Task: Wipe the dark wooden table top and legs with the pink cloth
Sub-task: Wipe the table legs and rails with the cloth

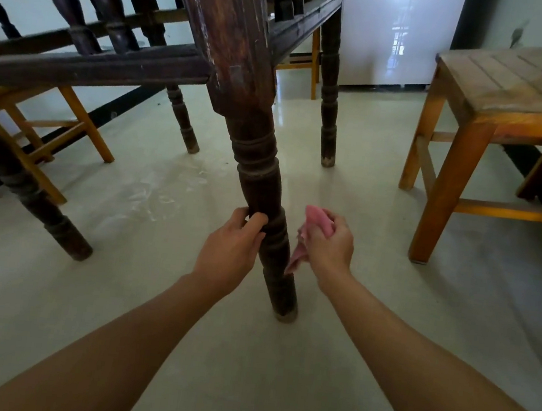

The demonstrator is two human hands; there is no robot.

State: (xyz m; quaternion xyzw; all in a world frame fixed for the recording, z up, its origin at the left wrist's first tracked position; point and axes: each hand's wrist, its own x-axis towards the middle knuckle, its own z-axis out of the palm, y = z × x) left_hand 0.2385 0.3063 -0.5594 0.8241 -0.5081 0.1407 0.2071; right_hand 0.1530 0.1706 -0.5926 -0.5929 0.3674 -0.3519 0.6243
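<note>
I look from low down at the underside of the dark wooden table [93, 66]. Its nearest turned leg [258, 183] runs down the middle of the view to the floor. My left hand [229, 248] grips that leg low down, fingers curled round its left side. My right hand [329, 242] holds the bunched pink cloth [318, 221] just to the right of the leg. A corner of the cloth hangs down and touches the leg's lower part. The table top is out of view.
Three more dark legs stand at left [43, 209], back middle [183, 121] and back right [329, 110]. A light wooden stool [511, 97] stands at right, orange wooden chairs [35, 131] at left. Pale floor with a whitish smear [160, 189] lies around the leg.
</note>
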